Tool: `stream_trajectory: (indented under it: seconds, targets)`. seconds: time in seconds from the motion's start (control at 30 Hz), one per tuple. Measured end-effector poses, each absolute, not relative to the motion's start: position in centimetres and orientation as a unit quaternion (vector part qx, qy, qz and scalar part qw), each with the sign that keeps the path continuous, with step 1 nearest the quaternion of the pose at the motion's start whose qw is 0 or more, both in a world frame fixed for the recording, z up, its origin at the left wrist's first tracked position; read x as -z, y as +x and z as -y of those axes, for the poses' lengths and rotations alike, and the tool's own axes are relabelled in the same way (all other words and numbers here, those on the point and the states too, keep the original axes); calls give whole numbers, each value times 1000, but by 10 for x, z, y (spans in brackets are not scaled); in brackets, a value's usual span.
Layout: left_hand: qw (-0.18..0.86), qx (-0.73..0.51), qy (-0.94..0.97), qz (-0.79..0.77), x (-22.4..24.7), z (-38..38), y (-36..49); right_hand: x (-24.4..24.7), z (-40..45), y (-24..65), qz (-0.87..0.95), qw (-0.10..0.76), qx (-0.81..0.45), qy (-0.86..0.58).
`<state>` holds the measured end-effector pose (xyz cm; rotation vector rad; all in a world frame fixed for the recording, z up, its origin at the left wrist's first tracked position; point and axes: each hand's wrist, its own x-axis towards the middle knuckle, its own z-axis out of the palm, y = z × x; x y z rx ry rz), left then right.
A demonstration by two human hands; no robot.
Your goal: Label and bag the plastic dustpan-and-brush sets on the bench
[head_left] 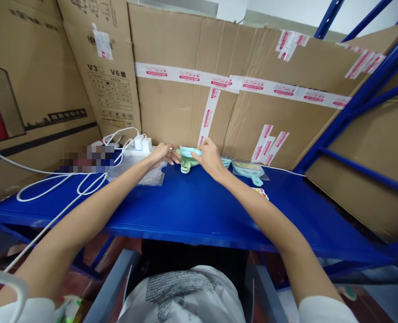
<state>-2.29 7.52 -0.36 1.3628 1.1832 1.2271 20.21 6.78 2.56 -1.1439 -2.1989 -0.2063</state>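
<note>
Right hand, near the middle of the frame, has its thumb and fingers closed on the right end of a light-blue piece. Left hand, just left of it, has its fingers loosely curved at the other end — whether they grip anything, one cannot tell. Between the hands, directly below the light-blue piece, shows a green piece with a rounded knob pointing toward the bottom of the frame; whether the two are joined is unclear.

Both arms reach in from the lower corners over a blue table. Right of center lies a bagged light-blue item with a looped end. Left of center, clear plastic lies near white adapters and a looping white cable. Taped cardboard stands behind — filling much of the upper frame.
</note>
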Motion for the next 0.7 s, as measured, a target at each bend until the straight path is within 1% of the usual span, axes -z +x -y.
stream_trajectory:
  seconds: [0.13, 0.27, 0.4, 0.5, 0.57, 0.6, 0.7]
  targets:
    - [397, -460, 577, -545, 12, -77, -15, -2, -65, 175, 866, 240, 68, -433]
    - [351, -434, 596, -577, 19, -85, -16, 13, -72, 176, 894, 205, 50, -394]
    - [290, -409, 625, -598, 26, -89, -16, 16, -80, 181, 914, 171, 31, -367]
    - [220, -395, 656, -605, 28, -88, -15, 6, -76, 181, 919, 149, 30, -364]
    - [153, -391, 682, -599, 27, -85, -13, -14, -63, 184, 918, 166, 43, -358]
    - [104, -390, 701, -588, 26, -83, -12, -28, -53, 188, 917, 191, 50, -347]
    - [-54, -365, 793, -485, 24, -74, -6, -78, -12, 216, 907, 334, 42, -253]
